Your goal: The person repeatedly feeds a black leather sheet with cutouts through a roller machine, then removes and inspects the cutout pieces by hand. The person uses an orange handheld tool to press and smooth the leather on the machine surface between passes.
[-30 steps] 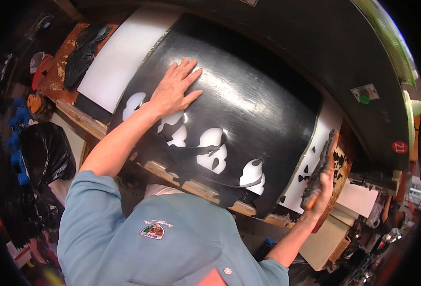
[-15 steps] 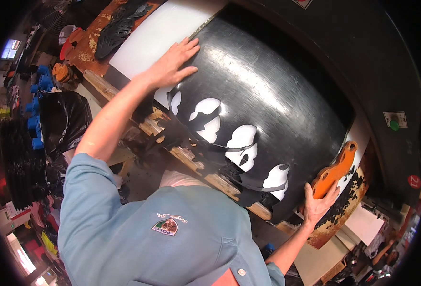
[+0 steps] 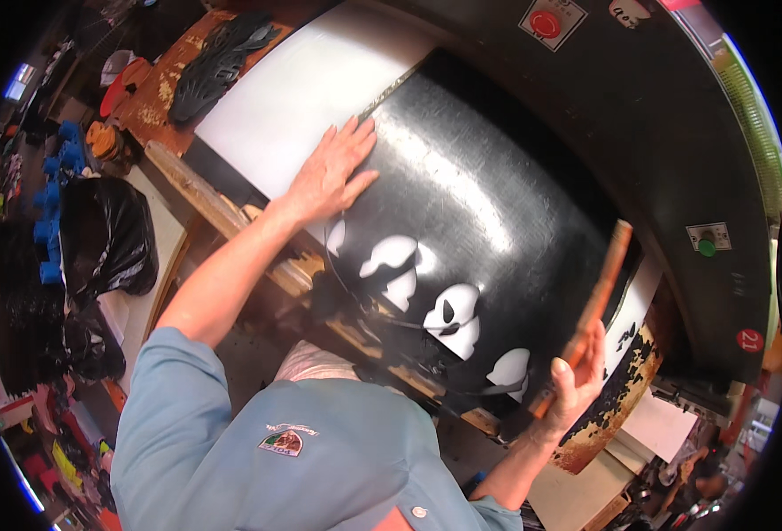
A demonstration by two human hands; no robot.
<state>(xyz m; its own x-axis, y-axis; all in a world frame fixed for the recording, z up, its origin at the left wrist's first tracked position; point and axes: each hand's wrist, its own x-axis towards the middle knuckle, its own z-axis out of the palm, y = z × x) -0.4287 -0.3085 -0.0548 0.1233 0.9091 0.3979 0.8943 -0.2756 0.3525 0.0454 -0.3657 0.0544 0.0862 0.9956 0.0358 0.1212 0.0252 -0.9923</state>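
Note:
A large black rubber-like sheet (image 3: 497,177) lies over a white board (image 3: 293,97), its near edge cut through with several sole-shaped holes. My left hand (image 3: 333,168) rests flat on the left edge of the sheet, fingers outstretched. In my right hand (image 3: 578,385) is an orange cutting die (image 3: 599,296), long and narrow, gripped near its lower end. The die stands on edge to my view, tilted, over the right side of the sheet. Whether it touches the sheet I cannot tell.
A dark machine body (image 3: 639,115) rises beyond the sheet, carrying a red button (image 3: 546,24) and a green button (image 3: 708,248). Black cut pieces (image 3: 223,66) lie on a worn brown board at far left. A wooden rail (image 3: 196,190) borders the near side. A black plastic bag (image 3: 112,230) sits left.
My right hand has turned the die from showing its broad face to its narrow side. The sheet and my left hand appear lower in view, and more of the machine shows.

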